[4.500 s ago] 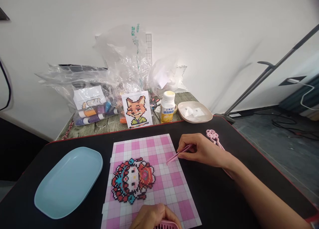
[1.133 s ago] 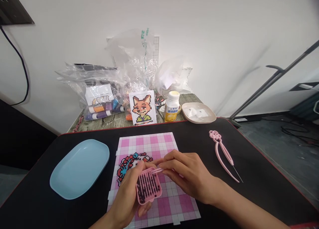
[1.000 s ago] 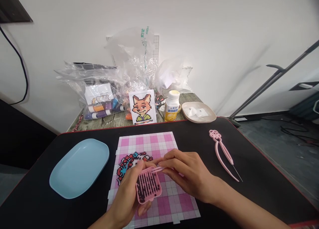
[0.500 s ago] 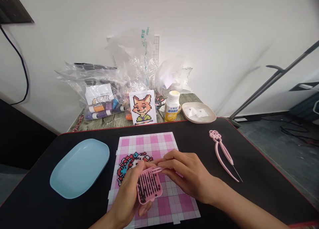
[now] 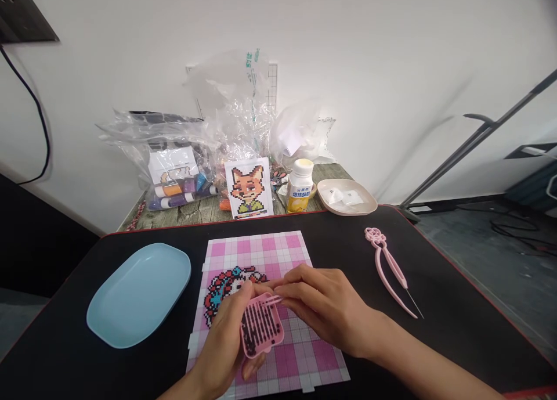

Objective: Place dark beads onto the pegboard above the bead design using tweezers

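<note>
Clasping a bead tray (image 5: 278, 338), left hand (image 5: 225, 336) sits beside right hand (image 5: 333, 307), which pinches tweezers (image 5: 273, 300).

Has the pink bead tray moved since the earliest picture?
Yes: against the checkered board, the pink bead tray, held in the left hand, has moved forward, toward the bead figure.

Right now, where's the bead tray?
Head view, below centre: the bead tray is in the left hand, held over the pegboard. The right hand holds the tweezers at its far side.
</note>
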### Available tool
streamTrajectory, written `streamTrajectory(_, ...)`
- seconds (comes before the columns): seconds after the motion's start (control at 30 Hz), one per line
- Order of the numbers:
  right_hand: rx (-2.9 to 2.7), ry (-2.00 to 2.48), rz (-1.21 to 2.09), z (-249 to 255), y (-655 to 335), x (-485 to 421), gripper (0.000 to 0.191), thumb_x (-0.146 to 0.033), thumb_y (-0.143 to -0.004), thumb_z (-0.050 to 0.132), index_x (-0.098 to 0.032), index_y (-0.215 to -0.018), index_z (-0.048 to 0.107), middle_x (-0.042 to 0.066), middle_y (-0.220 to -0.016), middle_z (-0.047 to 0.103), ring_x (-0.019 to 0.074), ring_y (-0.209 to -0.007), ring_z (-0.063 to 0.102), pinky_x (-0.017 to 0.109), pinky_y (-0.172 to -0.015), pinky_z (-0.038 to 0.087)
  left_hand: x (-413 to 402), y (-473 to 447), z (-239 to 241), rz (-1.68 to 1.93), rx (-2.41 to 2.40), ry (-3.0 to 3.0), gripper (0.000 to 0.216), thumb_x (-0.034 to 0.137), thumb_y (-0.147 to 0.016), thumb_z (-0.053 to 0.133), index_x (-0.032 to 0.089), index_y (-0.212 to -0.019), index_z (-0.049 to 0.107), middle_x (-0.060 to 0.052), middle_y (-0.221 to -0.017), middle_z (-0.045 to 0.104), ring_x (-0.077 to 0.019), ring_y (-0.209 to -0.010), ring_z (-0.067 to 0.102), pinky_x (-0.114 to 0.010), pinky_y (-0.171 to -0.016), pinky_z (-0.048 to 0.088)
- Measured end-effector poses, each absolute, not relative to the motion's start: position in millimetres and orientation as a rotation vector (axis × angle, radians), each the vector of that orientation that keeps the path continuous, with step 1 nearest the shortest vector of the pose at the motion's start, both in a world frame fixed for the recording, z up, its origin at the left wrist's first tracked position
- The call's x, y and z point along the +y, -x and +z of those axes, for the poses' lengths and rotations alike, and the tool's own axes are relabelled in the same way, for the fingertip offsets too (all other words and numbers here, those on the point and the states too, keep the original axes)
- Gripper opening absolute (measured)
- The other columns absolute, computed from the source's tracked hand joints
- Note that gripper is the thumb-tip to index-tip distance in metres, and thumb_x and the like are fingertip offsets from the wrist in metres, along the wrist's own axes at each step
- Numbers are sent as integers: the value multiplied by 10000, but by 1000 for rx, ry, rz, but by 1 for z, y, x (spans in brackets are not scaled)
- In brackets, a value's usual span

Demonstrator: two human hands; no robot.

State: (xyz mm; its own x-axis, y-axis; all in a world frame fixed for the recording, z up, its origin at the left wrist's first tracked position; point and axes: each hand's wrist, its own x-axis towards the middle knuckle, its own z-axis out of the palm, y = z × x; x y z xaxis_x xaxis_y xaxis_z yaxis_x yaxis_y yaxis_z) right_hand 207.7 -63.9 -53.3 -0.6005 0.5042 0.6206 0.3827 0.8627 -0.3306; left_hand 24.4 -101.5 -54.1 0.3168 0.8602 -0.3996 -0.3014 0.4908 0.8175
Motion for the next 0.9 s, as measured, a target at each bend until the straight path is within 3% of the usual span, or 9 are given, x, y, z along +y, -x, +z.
streamTrajectory(0.5, -2253, 640, 130, -51, -207, -64, 137, -182, -951, 480, -128, -1026, 582, 56, -835, 652, 120, -703, 631, 224, -575, 514, -103, -23, -61, 876, 948, -667, 469, 590, -866, 458, 153, -926, 615, 55, -329, 508, -49, -207, 315, -136, -257, 280)
streamTrajectory(0.9, -2269, 638, 144, -52, -207, -64, 158, -176, -941, 494, -135, -1071, 574, 59, -848, 647, 124, -689, 615, 233, -565, 509, -103, -24, -60, 872, 935, -696, 481, 565, -887, 426, 140, -997, 624, 41, -368, 532, -46, -215, 316, -135, -254, 270)
